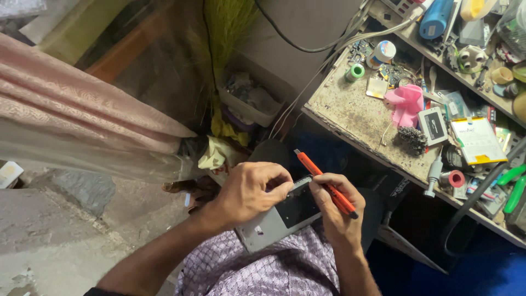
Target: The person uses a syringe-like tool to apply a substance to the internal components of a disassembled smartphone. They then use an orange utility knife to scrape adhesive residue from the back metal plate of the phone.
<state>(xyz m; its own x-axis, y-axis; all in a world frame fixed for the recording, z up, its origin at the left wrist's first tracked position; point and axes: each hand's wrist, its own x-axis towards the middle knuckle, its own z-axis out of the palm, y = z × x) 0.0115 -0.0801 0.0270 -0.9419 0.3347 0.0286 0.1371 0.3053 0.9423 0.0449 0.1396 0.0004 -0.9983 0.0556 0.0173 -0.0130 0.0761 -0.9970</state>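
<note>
**Phone panel on my lap, orange knife in hand**

The pink curtain [82, 126] hung across the left side, and the speckled workbench [350, 109] ran off to my right, crowded with parts. On it I could see a crumpled pink cloth [406, 104], a flat battery pack with a yellow edge [478, 140], a blue tool [436, 18] on the upper shelf and a small green tape roll [356, 72] near the bench's far corner.

Down on my lap, over the checked lilac fabric [263, 268], lay the grey phone panel [276, 219], tilted, its dark inner face up. My left hand [249, 192] was curled over its upper edge, fingers bent and pinching the rim. My right hand [335, 204] was closed around the orange utility knife [326, 183], held like a pen just beside the panel's right edge, its tip pointing away from me.
</note>
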